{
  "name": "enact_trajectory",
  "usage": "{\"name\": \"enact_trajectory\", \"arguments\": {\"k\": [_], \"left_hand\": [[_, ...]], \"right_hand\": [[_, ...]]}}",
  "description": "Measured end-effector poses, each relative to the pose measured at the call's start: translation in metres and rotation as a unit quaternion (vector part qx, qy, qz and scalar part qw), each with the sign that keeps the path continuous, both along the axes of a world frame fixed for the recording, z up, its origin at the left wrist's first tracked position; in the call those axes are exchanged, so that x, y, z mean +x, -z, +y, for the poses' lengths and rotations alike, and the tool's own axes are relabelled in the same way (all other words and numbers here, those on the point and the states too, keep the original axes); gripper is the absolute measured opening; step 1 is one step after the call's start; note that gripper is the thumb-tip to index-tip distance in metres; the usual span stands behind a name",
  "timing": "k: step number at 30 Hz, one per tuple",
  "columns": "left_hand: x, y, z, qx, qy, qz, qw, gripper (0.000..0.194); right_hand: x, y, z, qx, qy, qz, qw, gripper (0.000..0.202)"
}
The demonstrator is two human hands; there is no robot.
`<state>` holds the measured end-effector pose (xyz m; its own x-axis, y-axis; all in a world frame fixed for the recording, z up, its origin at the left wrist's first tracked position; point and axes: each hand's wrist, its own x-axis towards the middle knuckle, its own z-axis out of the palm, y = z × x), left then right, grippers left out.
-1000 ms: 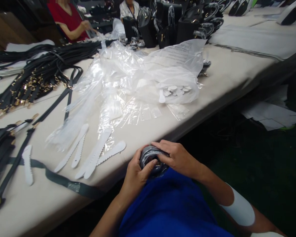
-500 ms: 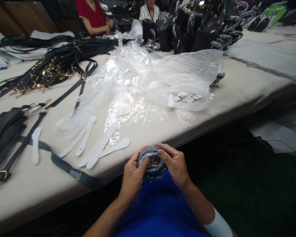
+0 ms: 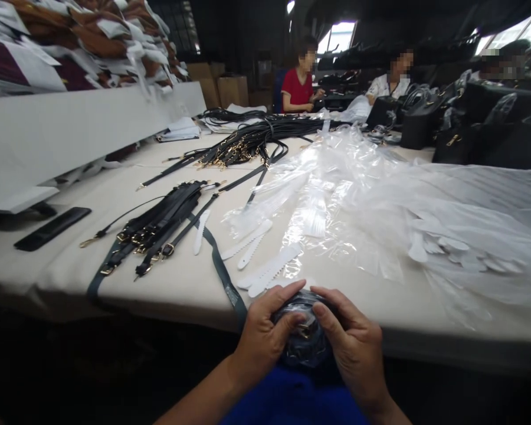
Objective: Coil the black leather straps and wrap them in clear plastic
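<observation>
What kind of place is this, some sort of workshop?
Most likely a handbag factory's packing or finishing line: black straps with gold clasps piled on a long table, black handbags farther along, clear plastic bags, and other workers seated.

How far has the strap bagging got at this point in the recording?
In hand: the left hand and right hand both grip a coiled dark strap wrapped in clear plastic at the edge of the beige table. Left: a bundle of loose black straps with gold buckles lies unwrapped, beside white serrated plastic strips. Finished pieces cannot be told apart.
</observation>
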<state>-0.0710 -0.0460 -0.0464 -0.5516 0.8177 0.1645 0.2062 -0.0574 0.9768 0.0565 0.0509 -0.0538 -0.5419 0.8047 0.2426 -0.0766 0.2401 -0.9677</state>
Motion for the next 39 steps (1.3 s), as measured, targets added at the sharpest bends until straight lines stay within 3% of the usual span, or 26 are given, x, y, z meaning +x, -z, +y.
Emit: {"name": "enact_trajectory", "arguments": {"k": [2,6,8,10,12,14,16,18,22,30,35,39], "left_hand": [[-0.008,0.003,-0.011,0.018,-0.044,-0.007,0.999,0.028],[-0.025,0.011,-0.037,0.010,-0.140,-0.081,0.987,0.028],[-0.035,0.013,-0.050,-0.012,-0.170,-0.142,0.975,0.037],[-0.045,0.015,-0.060,-0.015,-0.192,-0.200,0.961,0.046],[-0.053,0.014,-0.067,0.003,-0.213,-0.255,0.943,0.052],[-0.058,0.011,-0.070,0.023,-0.231,-0.305,0.924,0.056],[-0.062,0.007,-0.072,0.039,-0.245,-0.337,0.908,0.058],[-0.064,0.004,-0.073,0.043,-0.249,-0.344,0.904,0.058],[-0.065,0.002,-0.074,0.035,-0.245,-0.302,0.921,0.054],[-0.053,-0.009,-0.057,0.032,-0.224,-0.276,0.934,0.053],[-0.045,-0.012,-0.050,0.040,-0.195,-0.291,0.936,0.056],[-0.040,-0.018,-0.042,0.046,-0.197,-0.301,0.932,0.059]], "right_hand": [[-0.013,-0.006,-0.002,-0.005,-0.053,0.004,0.999,0.019],[-0.043,-0.027,0.021,0.010,-0.236,-0.022,0.971,0.026],[-0.069,-0.040,0.041,0.075,-0.271,-0.049,0.958,0.026],[-0.104,-0.049,0.058,0.182,-0.263,-0.083,0.944,0.017],[-0.144,-0.053,0.067,0.285,-0.279,-0.136,0.907,0.011],[-0.181,-0.049,0.070,0.361,-0.312,-0.230,0.848,0.014],[-0.209,-0.043,0.069,0.395,-0.339,-0.311,0.795,0.017],[-0.226,-0.037,0.069,0.393,-0.355,-0.348,0.774,0.019],[-0.235,-0.031,0.073,0.362,-0.363,-0.384,0.768,0.013],[-0.223,-0.035,0.065,0.367,-0.314,-0.391,0.783,0.007],[-0.207,-0.024,0.067,0.367,-0.260,-0.326,0.832,0.010],[-0.176,-0.034,0.084,0.331,-0.155,-0.246,0.898,0.004]]}}
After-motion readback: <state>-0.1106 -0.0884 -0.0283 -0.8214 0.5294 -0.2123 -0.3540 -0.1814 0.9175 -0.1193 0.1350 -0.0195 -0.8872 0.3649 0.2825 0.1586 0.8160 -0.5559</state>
